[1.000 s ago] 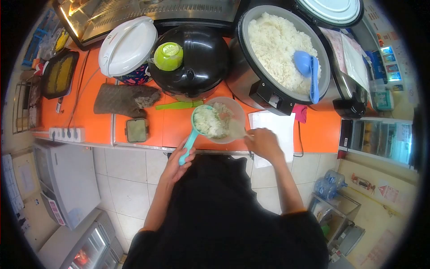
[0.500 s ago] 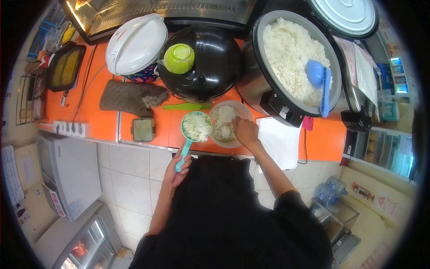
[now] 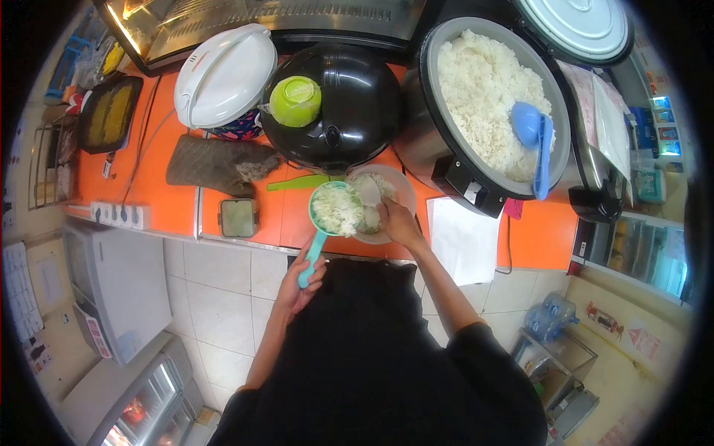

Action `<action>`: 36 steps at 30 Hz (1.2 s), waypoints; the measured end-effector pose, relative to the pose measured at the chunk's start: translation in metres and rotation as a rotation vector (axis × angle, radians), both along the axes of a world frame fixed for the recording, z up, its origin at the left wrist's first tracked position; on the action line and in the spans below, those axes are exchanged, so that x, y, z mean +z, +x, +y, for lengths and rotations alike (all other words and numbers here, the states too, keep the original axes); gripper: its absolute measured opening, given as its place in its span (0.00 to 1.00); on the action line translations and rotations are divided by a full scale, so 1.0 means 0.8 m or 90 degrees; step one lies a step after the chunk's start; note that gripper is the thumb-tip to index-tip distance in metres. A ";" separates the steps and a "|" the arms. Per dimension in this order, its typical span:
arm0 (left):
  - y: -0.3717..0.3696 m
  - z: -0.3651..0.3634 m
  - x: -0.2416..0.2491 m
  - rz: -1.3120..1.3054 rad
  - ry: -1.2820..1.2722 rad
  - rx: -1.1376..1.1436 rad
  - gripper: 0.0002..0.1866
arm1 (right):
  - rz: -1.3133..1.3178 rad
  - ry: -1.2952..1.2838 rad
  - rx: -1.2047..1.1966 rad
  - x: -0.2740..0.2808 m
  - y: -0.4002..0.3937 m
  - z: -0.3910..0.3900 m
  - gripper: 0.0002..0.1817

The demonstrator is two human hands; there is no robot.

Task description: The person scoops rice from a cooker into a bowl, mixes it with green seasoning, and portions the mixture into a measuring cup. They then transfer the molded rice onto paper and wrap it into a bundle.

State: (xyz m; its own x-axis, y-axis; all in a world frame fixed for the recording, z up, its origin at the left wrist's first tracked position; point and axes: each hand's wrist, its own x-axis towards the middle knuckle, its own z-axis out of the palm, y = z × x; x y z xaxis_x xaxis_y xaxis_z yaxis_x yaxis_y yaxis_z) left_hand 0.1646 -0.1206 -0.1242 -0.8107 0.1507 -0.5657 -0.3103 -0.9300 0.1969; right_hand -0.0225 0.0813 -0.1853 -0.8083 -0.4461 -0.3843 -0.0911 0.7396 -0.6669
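My left hand (image 3: 302, 279) is wrapped round the handle of a teal rice scoop (image 3: 313, 255). Rice flecked with green (image 3: 338, 209) fills the scoop's round head, which overlaps the left rim of a pale bowl (image 3: 407, 195). My right hand (image 3: 399, 223) reaches over the bowl's right side, its fingers closed on what looks like a whitish spoon (image 3: 369, 191); its handle is hidden by the fingers. More rice lies in the bowl under the spoon. Behind the scoop, a lime-green spatula (image 3: 297, 183) lies on the orange counter.
A large open rice cooker (image 3: 454, 167) full of white rice, with a blue paddle (image 3: 544, 160), stands at right. Behind the bowl is a black lidded cooker (image 3: 357, 97) topped by a green bowl (image 3: 296, 102). A grey cloth (image 3: 204, 165), small square container (image 3: 238, 218) and white paper (image 3: 465, 249) lie nearby.
The scoop and my left hand have shifted slightly right, farther over the bowl. My right hand has moved a little left and down, and the whitish spoon shows more clearly.
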 end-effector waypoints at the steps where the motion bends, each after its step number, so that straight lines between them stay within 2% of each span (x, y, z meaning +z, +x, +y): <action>1: 0.001 -0.004 0.006 0.001 -0.024 0.007 0.34 | -0.004 -0.014 0.024 0.008 -0.002 0.005 0.19; 4: 0.002 -0.010 0.013 -0.006 -0.073 0.000 0.35 | -0.001 -0.067 0.035 0.013 -0.002 0.027 0.20; 8: -0.010 -0.005 0.027 -0.011 -0.168 -0.054 0.34 | -0.050 -0.055 -0.011 0.077 0.006 0.047 0.19; 10: -0.019 0.004 0.029 -0.004 -0.177 -0.075 0.34 | 0.105 -0.033 -0.008 0.107 0.018 0.060 0.16; 11: -0.023 0.010 0.029 0.000 -0.187 -0.096 0.33 | 0.106 -0.032 -0.011 0.122 0.025 0.061 0.16; 13: -0.033 0.025 0.019 0.017 -0.154 -0.096 0.33 | 0.303 0.064 -0.003 0.143 0.046 0.056 0.14; 14: -0.039 0.033 0.012 0.034 -0.122 -0.094 0.32 | 0.348 0.106 0.024 0.139 0.060 0.057 0.19; 15: -0.047 0.040 0.007 0.037 -0.121 -0.102 0.32 | 0.350 0.110 0.016 0.135 0.072 0.054 0.19; 17: -0.058 0.054 -0.003 0.026 -0.040 -0.086 0.31 | 0.381 0.193 0.100 0.127 0.096 0.048 0.28; 18: -0.060 0.056 -0.011 0.029 -0.038 -0.093 0.31 | 0.380 0.195 0.114 0.120 0.102 0.048 0.36; 20: -0.061 0.059 -0.028 -0.008 0.064 -0.089 0.29 | 0.386 0.200 0.108 0.112 0.097 0.053 0.35; 22: -0.062 0.059 -0.035 -0.009 0.061 -0.106 0.29 | 0.391 0.201 0.105 0.108 0.090 0.057 0.34; 24: -0.062 0.057 -0.035 -0.011 0.061 -0.116 0.28 | 0.316 0.127 -0.023 0.107 0.079 0.077 0.27; 25: -0.064 0.053 -0.027 -0.006 0.004 -0.162 0.26 | 0.317 0.126 -0.020 0.117 0.074 0.087 0.27; 27: -0.068 0.046 -0.012 -0.001 -0.056 -0.204 0.23 | 0.052 0.045 -0.164 0.142 0.062 0.108 0.27; 28: -0.070 0.043 -0.005 -0.023 -0.069 -0.225 0.21 | 0.089 -0.099 -0.171 0.128 0.065 0.121 0.23; 29: -0.071 0.041 -0.002 -0.044 -0.082 -0.248 0.20 | 0.091 -0.100 -0.171 0.112 0.067 0.128 0.23; 31: -0.068 0.037 -0.008 -0.053 -0.052 -0.249 0.19 | 0.200 -0.223 -0.022 0.091 0.067 0.135 0.19; 33: -0.063 0.036 -0.011 -0.065 -0.024 -0.251 0.18 | 0.213 -0.233 -0.013 0.078 0.069 0.128 0.16; 35: -0.059 0.034 -0.005 -0.059 -0.008 -0.269 0.17 | 0.172 -0.138 0.009 0.063 0.068 0.122 0.17; 36: -0.059 0.032 -0.001 -0.061 -0.010 -0.268 0.17 | 0.254 -0.176 0.010 0.047 0.067 0.116 0.17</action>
State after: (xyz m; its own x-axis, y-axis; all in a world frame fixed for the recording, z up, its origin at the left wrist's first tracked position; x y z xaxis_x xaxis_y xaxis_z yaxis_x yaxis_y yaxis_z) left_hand 0.1171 -0.0949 -0.1249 -0.6242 0.4475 -0.6404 -0.6795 -0.7154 0.1624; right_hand 0.0312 0.1742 -0.1476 -0.8605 -0.5017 0.0885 -0.3895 0.5358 -0.7491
